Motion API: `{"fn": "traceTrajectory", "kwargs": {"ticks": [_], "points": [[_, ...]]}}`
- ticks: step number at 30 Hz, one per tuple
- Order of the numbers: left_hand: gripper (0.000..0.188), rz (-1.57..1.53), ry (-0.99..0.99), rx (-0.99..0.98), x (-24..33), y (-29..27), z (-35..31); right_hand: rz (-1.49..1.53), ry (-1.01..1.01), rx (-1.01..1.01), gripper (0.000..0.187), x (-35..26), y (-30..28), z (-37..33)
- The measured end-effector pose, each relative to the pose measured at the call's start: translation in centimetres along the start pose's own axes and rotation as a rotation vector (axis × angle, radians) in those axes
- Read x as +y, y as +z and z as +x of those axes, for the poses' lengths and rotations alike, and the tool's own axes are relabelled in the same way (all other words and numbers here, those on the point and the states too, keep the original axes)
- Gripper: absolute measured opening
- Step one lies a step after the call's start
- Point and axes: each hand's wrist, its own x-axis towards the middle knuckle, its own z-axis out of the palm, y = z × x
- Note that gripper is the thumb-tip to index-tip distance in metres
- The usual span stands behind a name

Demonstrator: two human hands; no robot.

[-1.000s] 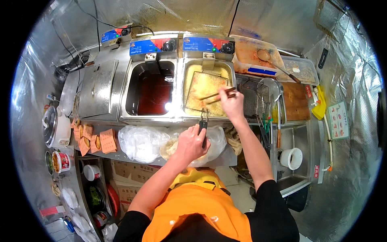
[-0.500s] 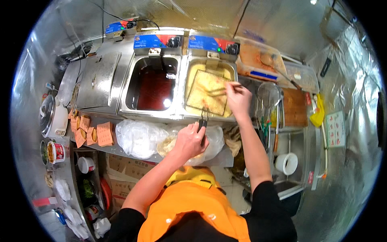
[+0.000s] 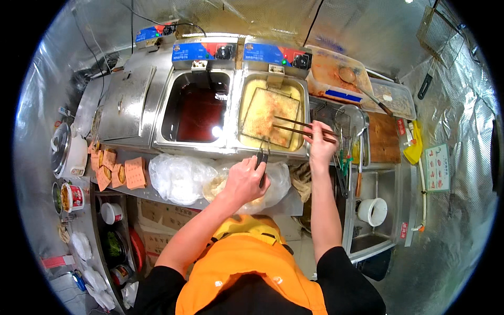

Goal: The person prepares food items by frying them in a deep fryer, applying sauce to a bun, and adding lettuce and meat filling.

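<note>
Food (image 3: 281,107) looks foamy, golden, orange-patched; left hand (image 3: 245,179) curls fingers round a black handle (image 3: 262,158), right hand (image 3: 321,147) pinches chopsticks (image 3: 294,122).

The left hand (image 3: 245,181) grips a black handle (image 3: 262,160); the right hand (image 3: 322,145) holds chopsticks (image 3: 295,123) over foaming oil (image 3: 258,119).

Downward fisheye view, head height

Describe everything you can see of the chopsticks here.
The chopsticks are two long, slender, dark-brown sticks that look wooden. The right hand grips them toward their rear ends, which stick out past it to the right. They lie slightly apart, tips pointing left over the frothy yellow liquid in the fryer. Whether the tips touch anything below cannot be told.
</note>
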Motion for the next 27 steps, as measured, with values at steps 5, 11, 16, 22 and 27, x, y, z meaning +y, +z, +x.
{"fn": "traceTrajectory", "kwargs": {"ticks": [5, 11, 16, 22, 27], "points": [[0.025, 0.022, -0.005, -0.057, 0.2, -0.3, 0.3, 0.049, -0.011, -0.058, 0.023, 1.7, 2.2, 0.4], [0.025, 0.001, 0.018, 0.041, -0.1, 0.1, -0.2, -0.075, -0.064, 0.001, 0.024, -3.6, 1.3, -3.3], [0.02, -0.012, 0.035, 0.061, -0.1, 0.0, 0.1, -0.103, -0.061, 0.07, 0.02, -3.1, 0.3, -0.4], [0.019, -0.008, 0.02, 0.073, -0.3, -0.1, 0.9, -0.294, -0.237, -0.003, 0.018, 0.1, 0.7, 2.4], [0.023, 0.028, -0.013, -0.034, 0.5, -0.4, 0.2, -0.39, -0.225, -0.166, 0.024, 2.0, 1.6, 2.6]]}}
